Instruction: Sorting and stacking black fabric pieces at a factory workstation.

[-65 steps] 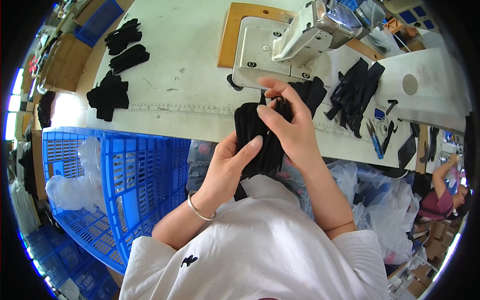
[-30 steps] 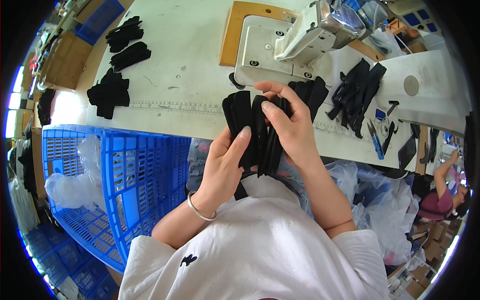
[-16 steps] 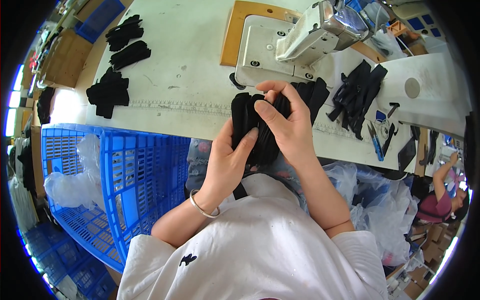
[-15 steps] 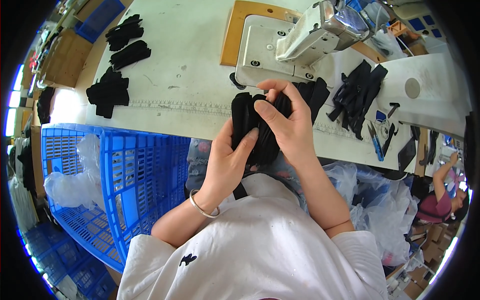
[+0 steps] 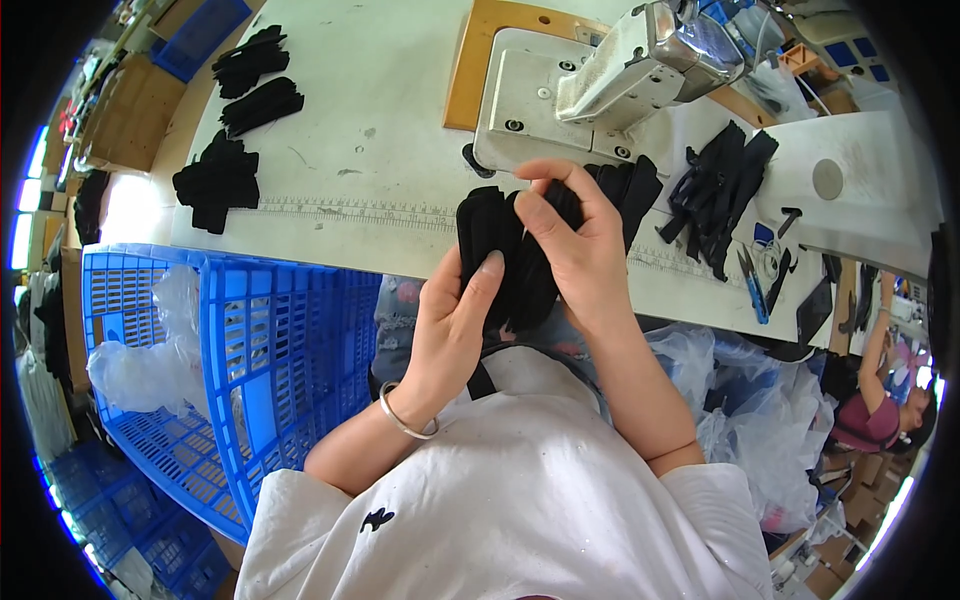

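A bundle of black fabric strips [image 5: 520, 285] is held between my two hands, at the near edge of the white table. My left hand [image 5: 460, 305] closes round its left side, thumb pressed on the front of the folded strips. My right hand [image 5: 578, 245] grips the right side, with thumb and forefinger curled together near the top. More black strips [image 5: 632, 190] lie on the table just beyond my right hand. What my right hand's other fingers do behind the bundle is hidden.
A sewing machine [image 5: 600, 100] stands beyond my hands. Black fabric stacks [image 5: 262, 107] lie at the table's left, loose black strips [image 5: 715, 200] at the right, beside blue-handled snips [image 5: 754, 288]. A blue crate [image 5: 225, 380] stands at lower left. A co-worker [image 5: 880, 405] is far right.
My left thumb has shifted slightly up and left on the bundle, and the left strips have spread a little away from the rest. The co-worker's arm has moved up.
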The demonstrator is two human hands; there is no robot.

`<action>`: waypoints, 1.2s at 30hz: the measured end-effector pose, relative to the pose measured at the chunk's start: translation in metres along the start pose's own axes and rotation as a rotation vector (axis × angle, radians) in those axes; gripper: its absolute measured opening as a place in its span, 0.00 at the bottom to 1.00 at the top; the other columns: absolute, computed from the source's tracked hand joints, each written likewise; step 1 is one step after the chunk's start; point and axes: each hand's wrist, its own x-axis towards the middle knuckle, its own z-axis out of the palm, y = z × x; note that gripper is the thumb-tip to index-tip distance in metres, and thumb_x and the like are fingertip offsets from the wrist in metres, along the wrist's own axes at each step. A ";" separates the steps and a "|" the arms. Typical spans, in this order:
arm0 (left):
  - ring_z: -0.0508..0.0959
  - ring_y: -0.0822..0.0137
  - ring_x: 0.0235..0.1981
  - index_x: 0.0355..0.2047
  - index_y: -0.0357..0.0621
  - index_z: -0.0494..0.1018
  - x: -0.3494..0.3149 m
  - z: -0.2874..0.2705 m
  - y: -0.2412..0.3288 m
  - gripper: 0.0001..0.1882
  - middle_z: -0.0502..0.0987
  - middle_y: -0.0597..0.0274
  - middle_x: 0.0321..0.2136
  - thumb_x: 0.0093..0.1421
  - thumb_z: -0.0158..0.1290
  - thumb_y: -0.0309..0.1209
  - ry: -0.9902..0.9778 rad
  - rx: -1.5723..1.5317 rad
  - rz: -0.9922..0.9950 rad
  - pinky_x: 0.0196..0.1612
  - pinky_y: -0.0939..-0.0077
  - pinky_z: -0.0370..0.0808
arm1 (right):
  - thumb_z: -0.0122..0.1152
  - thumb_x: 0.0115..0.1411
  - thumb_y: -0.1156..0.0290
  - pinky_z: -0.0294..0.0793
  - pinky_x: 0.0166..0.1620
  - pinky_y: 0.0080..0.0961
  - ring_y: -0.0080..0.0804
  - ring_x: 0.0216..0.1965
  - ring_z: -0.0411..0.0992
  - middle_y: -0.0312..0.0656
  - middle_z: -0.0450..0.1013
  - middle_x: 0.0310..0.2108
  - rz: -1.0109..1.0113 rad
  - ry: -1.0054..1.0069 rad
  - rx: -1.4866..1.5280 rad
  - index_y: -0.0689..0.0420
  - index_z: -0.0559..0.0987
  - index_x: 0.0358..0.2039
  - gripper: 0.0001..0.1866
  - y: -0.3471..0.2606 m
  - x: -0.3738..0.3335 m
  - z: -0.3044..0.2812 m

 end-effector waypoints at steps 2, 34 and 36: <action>0.72 0.80 0.42 0.55 0.35 0.66 0.000 -0.001 -0.002 0.18 0.74 0.65 0.43 0.70 0.43 0.32 -0.001 0.194 0.058 0.44 0.86 0.71 | 0.68 0.55 0.70 0.65 0.35 0.13 0.15 0.30 0.63 0.30 0.66 0.32 -0.067 -0.068 -0.095 0.58 0.76 0.38 0.12 0.008 0.002 -0.002; 0.71 0.68 0.49 0.56 0.33 0.66 -0.002 -0.007 0.001 0.19 0.72 0.56 0.46 0.70 0.42 0.32 0.039 0.352 0.167 0.56 0.76 0.65 | 0.72 0.48 0.67 0.65 0.43 0.23 0.24 0.36 0.65 0.34 0.70 0.35 -0.174 -0.052 -0.264 0.58 0.76 0.37 0.18 -0.003 -0.003 0.014; 0.72 0.68 0.45 0.55 0.33 0.67 -0.002 -0.009 0.003 0.18 0.73 0.56 0.43 0.69 0.45 0.31 0.058 0.387 0.151 0.53 0.76 0.67 | 0.71 0.49 0.66 0.66 0.44 0.24 0.25 0.39 0.68 0.36 0.72 0.38 -0.133 -0.066 -0.242 0.58 0.76 0.39 0.18 -0.002 -0.001 0.011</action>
